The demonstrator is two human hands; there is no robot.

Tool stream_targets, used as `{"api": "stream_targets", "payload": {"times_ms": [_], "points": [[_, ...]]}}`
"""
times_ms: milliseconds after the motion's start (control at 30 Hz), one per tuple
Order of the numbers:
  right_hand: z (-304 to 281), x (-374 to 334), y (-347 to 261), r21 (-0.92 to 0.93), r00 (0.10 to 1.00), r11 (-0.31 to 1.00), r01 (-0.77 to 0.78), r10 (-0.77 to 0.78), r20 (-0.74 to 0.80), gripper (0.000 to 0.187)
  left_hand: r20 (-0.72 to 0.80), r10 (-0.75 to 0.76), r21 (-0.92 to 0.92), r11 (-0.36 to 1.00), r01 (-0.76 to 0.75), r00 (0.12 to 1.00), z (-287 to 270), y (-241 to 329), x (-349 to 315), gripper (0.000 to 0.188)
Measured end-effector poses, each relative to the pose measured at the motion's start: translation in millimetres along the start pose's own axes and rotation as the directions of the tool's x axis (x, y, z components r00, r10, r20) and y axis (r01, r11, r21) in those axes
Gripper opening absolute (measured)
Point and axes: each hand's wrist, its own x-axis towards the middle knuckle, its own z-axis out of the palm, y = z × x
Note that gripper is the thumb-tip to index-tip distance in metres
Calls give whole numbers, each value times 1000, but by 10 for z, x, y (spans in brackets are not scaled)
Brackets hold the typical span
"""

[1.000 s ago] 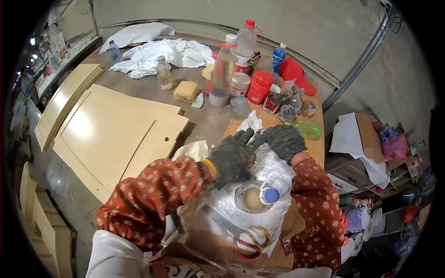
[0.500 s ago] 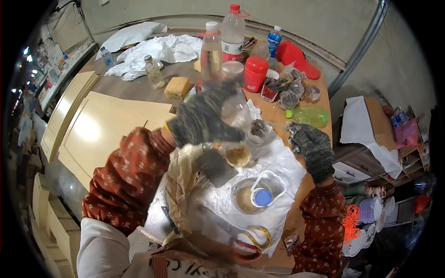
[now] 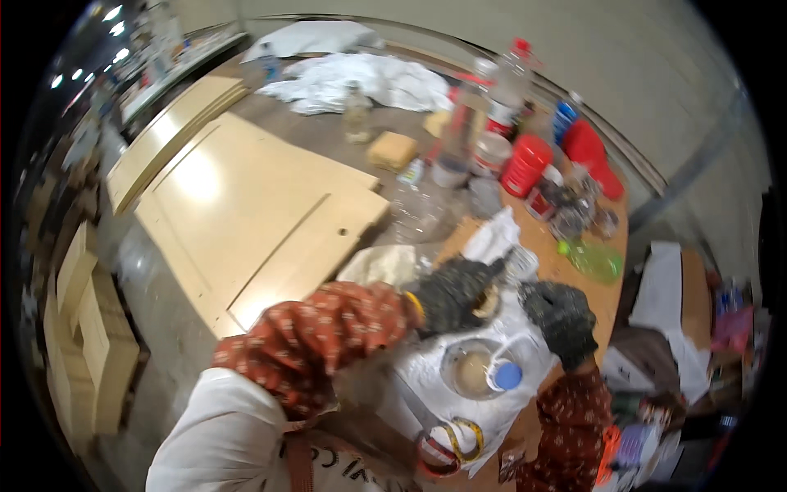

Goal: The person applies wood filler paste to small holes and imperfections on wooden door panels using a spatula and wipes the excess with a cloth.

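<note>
My left hand point(image 3: 459, 297), in a dark knitted glove, hovers over or touches a small cup of tan paste point(image 3: 488, 303), partly covering it. Its fingers stretch toward a clear plastic cup point(image 3: 521, 264); blur hides finer detail. Right of these cups my right hand point(image 3: 561, 321), gloved alike, is closed with its fingers curled. Whatever may be inside that grip is too small to make out. Nearer to me stands a clear tub of cloudy liquid point(image 3: 470, 371) with a white handle and a blue cap point(image 3: 508, 375). All rest on a white sheet point(image 3: 537, 361).
Cream panels point(image 3: 254, 217) lie to the left. A yellow sponge point(image 3: 392, 151), tall bottles point(image 3: 510, 86), a red container point(image 3: 527, 164) and a green bottle point(image 3: 597, 261) stand or lie behind. Red and yellow loops point(image 3: 451, 447), like scissor handles, lie near me.
My view has swung left, so the table appears shifted right and tilted. My left hand has come down from above the bottles to the paste cup. My right hand remains beside the cups.
</note>
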Motion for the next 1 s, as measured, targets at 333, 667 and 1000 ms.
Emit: {"api": "stream_targets", "payload": {"times_ms": [333, 667, 1000], "points": [[-629, 479, -1292, -154, 934, 988, -2, 57, 353, 19, 9, 139, -69, 988, -138, 990, -1053, 624, -337, 73], [529, 494, -2633, 289, 880, 891, 350, -418, 224, 5, -38, -276, -624, 757, 193, 960, -1718, 716, -2504, 105], [1516, 488, -3860, 647, 787, 570, 506, -612, -76, 33, 287, -610, -772, 309, 555, 738, -2075, 810, -4342, 109]]}}
